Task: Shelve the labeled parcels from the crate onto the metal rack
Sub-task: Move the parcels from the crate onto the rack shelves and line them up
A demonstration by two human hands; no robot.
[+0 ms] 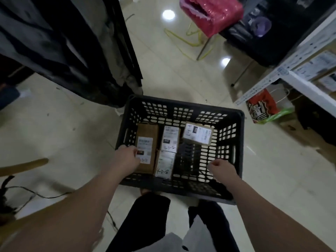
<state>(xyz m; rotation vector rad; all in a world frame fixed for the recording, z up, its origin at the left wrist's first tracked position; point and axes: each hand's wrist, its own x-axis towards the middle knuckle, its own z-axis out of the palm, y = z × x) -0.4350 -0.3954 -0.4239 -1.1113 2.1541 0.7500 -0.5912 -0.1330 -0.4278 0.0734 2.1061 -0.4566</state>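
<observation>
- The black plastic lattice crate (181,103) is seen on the pale tiled floor (72,124), in the lower centre of the frame. Four labelled parcels are counted inside it.
- The left hand (127,157) is laid against the left edge of the tall brown cardboard parcel with a white label (147,135), at the crate's left side. Whether the parcel is actually gripped cannot be told.
- The right hand (221,168) is held apart from the left, over the right half of the crate, loosely curled and empty.
- The step in hand is judged to be lifting the brown parcel out. It lies close against the white-labelled parcel with handwritten figures (164,164), so it is best taken by its long sides and raised straight up, clear of the crate wall.
- The label should be kept facing up so that it can be read at the white perforated metal rack (269,78) at the right edge of the frame.
</observation>
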